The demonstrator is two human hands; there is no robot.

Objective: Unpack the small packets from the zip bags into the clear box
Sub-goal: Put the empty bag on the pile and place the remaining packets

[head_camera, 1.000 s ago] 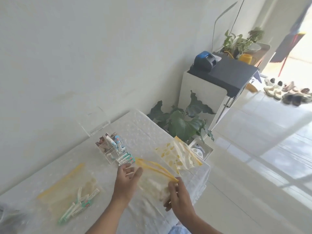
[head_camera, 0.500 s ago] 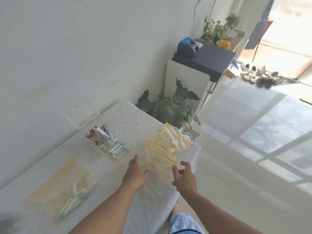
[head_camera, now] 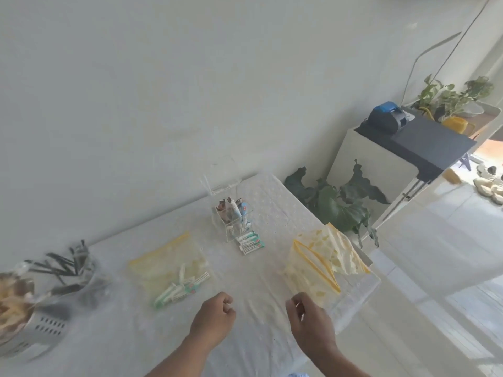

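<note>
The clear box [head_camera: 233, 223] stands mid-table with its lid [head_camera: 221, 176] tipped open, several small packets upright inside. More green-and-white packets [head_camera: 250, 242] lie against its front. To the left, a yellow-zip bag [head_camera: 167, 263] holds several packets [head_camera: 179, 289]. Two empty zip bags lie at the table's right edge, the nearer one [head_camera: 313, 270] overlapping the farther one [head_camera: 341, 253]. My left hand [head_camera: 215, 315] hovers over the cloth with fingers curled and holds nothing. My right hand [head_camera: 309, 321] is loosely curled just beside the nearer bag's corner, holding nothing.
A grey perforated holder [head_camera: 40, 326] with dark cutlery [head_camera: 64, 266] stands at the far left. The table's right edge [head_camera: 362, 292] drops to a tiled floor. A leafy plant [head_camera: 336, 208] and a white cabinet [head_camera: 378, 167] stand beyond it.
Both hands held the empty bag up, set it down on the other empty bag at the right edge, and have drawn back toward me. The view swung left.
</note>
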